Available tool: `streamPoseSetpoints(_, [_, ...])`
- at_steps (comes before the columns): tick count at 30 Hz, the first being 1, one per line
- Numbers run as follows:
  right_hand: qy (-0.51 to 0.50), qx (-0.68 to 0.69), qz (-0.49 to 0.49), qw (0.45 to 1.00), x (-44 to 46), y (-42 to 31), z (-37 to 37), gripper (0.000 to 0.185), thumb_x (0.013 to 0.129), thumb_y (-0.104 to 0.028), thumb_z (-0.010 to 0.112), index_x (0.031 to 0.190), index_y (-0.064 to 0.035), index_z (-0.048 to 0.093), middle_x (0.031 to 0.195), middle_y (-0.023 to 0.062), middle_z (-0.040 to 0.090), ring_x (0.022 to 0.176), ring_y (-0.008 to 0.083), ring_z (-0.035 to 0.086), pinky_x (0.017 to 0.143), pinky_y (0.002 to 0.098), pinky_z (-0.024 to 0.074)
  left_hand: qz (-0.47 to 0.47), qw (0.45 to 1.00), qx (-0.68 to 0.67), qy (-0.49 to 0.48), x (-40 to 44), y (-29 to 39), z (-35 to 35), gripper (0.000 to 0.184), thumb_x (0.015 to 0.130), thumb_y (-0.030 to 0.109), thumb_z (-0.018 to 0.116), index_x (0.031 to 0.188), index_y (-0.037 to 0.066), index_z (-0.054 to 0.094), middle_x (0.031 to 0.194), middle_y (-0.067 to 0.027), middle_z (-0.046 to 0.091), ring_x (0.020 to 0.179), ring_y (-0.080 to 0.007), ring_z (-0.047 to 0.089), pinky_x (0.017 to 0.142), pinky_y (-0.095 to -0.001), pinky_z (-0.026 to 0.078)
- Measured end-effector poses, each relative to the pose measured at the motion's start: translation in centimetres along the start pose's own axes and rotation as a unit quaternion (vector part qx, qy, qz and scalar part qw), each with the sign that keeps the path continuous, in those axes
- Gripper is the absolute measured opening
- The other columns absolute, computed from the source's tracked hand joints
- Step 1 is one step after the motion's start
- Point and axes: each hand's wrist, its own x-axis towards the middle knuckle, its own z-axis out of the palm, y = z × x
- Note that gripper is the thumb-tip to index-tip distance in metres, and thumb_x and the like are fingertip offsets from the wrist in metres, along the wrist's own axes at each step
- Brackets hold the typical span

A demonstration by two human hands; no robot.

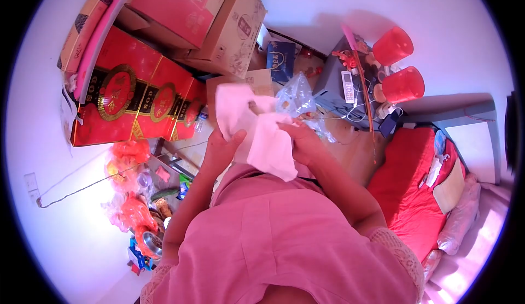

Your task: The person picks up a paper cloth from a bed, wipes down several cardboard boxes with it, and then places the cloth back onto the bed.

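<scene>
In front of my body I hold a pale, pinkish-white cloth [273, 148], bunched and hanging in folds. My left hand [225, 144] grips its left side, thumb on top. On the right side, my right hand [302, 139] pinches the cloth near its upper edge. The raised left portion is slightly blurred, and I cannot tell whether it is one piece or two. Some of my fingers are hidden behind the fabric.
Red gift boxes [142, 99] and cardboard cartons [219, 30] are stacked at left. A clear plastic bag [296, 96] lies ahead. To the right stand a dark cabinet [333, 77] with a remote [348, 87], and a red-covered bed [396, 189]. Plastic bags [134, 211] clutter the lower left.
</scene>
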Motion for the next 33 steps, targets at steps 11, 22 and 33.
streamPoseSetpoints(11, [0.006,-0.005,-0.083,0.996,0.4,-0.6,-0.6,0.028,0.077,-0.003,0.050,0.105,-0.0020,0.050,0.098,0.0085,0.057,0.087,0.0192,0.057,0.077,0.0320,0.0464,-0.149,0.895,-0.413,-0.073,2.4,-2.8,3.3,0.037,0.083,0.013,0.051,0.117,0.003,0.040,0.111,-0.0079,0.049,0.100,-0.0194,0.050,0.084,-0.0327,0.043])
streamPoseSetpoints(22, [0.059,-0.120,-0.163,0.978,-1.1,-4.5,-3.3,0.026,0.081,-0.022,0.055,0.099,-0.0033,0.056,0.090,0.0051,0.060,0.080,0.0120,0.057,0.073,0.0263,0.0458,-0.078,0.841,-0.535,0.030,5.7,-1.6,1.2,0.035,0.088,0.017,0.043,0.120,0.005,0.037,0.114,-0.0085,0.048,0.103,-0.0228,0.049,0.088,-0.0373,0.042])
streamPoseSetpoints(33, [-0.110,-0.333,-0.138,0.926,-1.5,-8.0,-1.0,0.037,0.072,-0.017,0.066,0.102,0.0003,0.056,0.089,0.0026,0.060,0.081,0.0091,0.054,0.076,0.0249,0.0434,0.013,0.959,-0.282,-0.020,4.4,3.7,2.3,0.031,0.084,0.014,0.051,0.114,0.005,0.046,0.110,-0.0049,0.051,0.099,-0.0154,0.051,0.082,-0.0300,0.043])
